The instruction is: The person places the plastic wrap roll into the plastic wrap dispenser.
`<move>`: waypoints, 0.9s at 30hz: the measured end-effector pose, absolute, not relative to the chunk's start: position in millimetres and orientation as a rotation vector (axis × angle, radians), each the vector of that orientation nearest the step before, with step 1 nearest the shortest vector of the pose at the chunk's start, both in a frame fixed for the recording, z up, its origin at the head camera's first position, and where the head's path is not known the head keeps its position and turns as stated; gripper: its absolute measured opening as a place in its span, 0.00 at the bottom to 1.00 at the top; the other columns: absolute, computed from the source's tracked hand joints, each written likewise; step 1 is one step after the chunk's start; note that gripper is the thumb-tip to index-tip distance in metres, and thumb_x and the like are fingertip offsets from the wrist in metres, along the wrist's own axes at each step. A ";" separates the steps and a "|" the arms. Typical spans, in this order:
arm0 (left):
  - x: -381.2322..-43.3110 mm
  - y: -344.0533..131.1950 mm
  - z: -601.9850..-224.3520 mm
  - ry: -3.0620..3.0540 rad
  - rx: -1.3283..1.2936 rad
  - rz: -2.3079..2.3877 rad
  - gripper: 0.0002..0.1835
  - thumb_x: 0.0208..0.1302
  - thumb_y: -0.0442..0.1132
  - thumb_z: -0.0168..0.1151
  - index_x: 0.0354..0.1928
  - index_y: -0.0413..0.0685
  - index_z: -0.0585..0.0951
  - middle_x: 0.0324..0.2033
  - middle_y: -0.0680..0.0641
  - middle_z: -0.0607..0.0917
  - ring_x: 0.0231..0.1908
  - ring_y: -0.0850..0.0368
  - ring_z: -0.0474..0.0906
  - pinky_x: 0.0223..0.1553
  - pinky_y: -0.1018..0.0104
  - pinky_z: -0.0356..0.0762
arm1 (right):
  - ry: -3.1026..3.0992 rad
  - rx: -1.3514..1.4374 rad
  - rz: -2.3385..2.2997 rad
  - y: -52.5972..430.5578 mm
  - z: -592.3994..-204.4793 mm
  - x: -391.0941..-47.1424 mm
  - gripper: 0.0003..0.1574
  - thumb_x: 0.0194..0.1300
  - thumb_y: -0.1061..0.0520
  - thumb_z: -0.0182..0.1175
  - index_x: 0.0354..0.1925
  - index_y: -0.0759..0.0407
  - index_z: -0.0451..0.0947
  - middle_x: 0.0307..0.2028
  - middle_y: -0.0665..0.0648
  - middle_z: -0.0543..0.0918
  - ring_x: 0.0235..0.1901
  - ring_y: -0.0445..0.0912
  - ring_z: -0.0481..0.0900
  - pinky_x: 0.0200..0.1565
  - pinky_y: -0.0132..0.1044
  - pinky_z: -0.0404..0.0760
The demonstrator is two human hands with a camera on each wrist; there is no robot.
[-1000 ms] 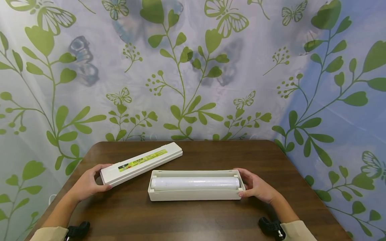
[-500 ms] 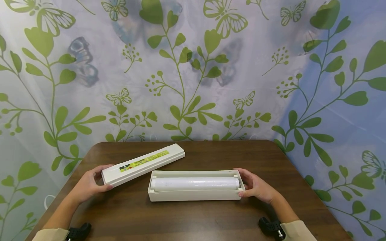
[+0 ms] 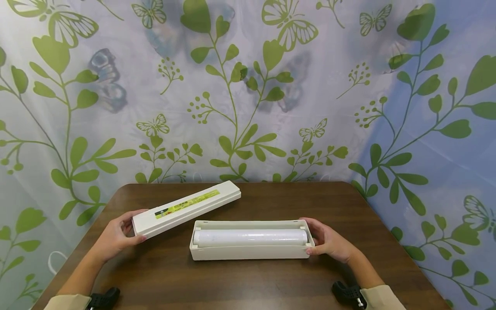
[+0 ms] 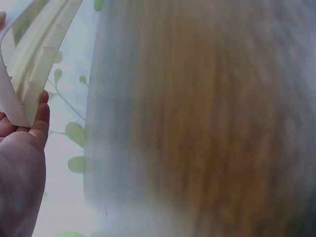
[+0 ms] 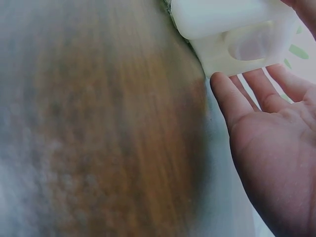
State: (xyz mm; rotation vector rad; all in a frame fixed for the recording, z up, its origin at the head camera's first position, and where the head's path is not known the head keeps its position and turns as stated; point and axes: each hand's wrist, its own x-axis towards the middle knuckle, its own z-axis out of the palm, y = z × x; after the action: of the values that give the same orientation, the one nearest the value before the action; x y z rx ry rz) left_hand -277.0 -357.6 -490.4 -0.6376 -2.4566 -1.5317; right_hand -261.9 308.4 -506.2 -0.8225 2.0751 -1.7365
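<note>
My left hand (image 3: 116, 237) grips the near-left end of a long white lid (image 3: 222, 202) with a yellow-green label, thumb in front and fingers behind. The lid slants up toward the back right, and its hollow ribbed underside shows in the left wrist view. To its right, a long white open-topped box (image 3: 252, 253) stands on the table, holding a roll of cling film (image 3: 252, 237). My right hand (image 3: 329, 241) holds the box's right end between thumb and fingers. In the right wrist view, an oval recess shows in the box end (image 5: 212, 59), with the fingertips at its edge.
Both things are over a brown wooden table (image 3: 248, 284) with rounded far corners. A curtain (image 3: 248, 86) with green leaves and butterflies hangs behind and beside it. Black straps (image 3: 350, 295) sit at both wrists. A pale loop of cord (image 3: 54, 260) shows past the left edge.
My left hand has shifted the lid slightly to the right, and the lid's far end has risen a little. The box and my right hand stay in place.
</note>
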 end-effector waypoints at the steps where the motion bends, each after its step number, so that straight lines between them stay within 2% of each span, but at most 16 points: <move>1: -276.8 -356.4 -489.7 -2.449 -0.639 -1.548 0.38 0.52 0.25 0.77 0.66 0.32 0.73 0.55 0.60 0.79 0.47 0.73 0.78 0.47 0.82 0.78 | 2.075 -0.825 -1.736 308.3 -506.2 -261.8 0.55 0.59 0.68 0.71 0.76 0.66 0.52 0.70 0.77 0.60 0.60 0.42 0.75 0.54 0.42 0.86; 6: -276.1 -350.1 -485.5 -2.438 -0.628 -1.596 0.38 0.53 0.25 0.76 0.67 0.32 0.72 0.56 0.57 0.78 0.48 0.72 0.78 0.49 0.83 0.77 | 2.082 -0.827 -1.734 308.5 -506.3 -261.9 0.55 0.59 0.68 0.71 0.76 0.66 0.52 0.70 0.77 0.61 0.60 0.42 0.76 0.54 0.42 0.86; 16: -281.6 -341.1 -480.9 -2.416 -0.649 -1.617 0.37 0.55 0.26 0.75 0.68 0.34 0.72 0.58 0.57 0.77 0.50 0.71 0.77 0.49 0.82 0.78 | 2.059 -0.836 -1.736 308.6 -504.3 -262.3 0.56 0.58 0.69 0.71 0.77 0.68 0.51 0.71 0.78 0.60 0.62 0.41 0.75 0.55 0.41 0.85; 23: -282.5 -333.3 -473.8 -2.361 -0.712 -1.672 0.37 0.54 0.21 0.73 0.68 0.32 0.71 0.59 0.58 0.79 0.48 0.69 0.78 0.46 0.79 0.80 | 2.073 -0.788 -1.714 310.1 -496.3 -262.0 0.60 0.58 0.68 0.72 0.77 0.72 0.46 0.73 0.76 0.58 0.66 0.38 0.72 0.62 0.32 0.78; 27: -283.1 -327.9 -472.0 -2.322 -0.736 -1.702 0.37 0.53 0.20 0.72 0.67 0.30 0.71 0.59 0.57 0.79 0.48 0.68 0.78 0.46 0.79 0.80 | 2.133 -0.771 -1.688 310.2 -490.8 -261.9 0.60 0.59 0.66 0.72 0.77 0.72 0.47 0.76 0.78 0.53 0.72 0.39 0.67 0.65 0.25 0.71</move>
State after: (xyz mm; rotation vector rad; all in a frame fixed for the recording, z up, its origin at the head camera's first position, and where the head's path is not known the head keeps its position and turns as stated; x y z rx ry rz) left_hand -283.1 -327.9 -472.0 -0.7365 -2.3224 -1.7016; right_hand -261.9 310.2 -490.8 -0.7706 2.1328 -1.6875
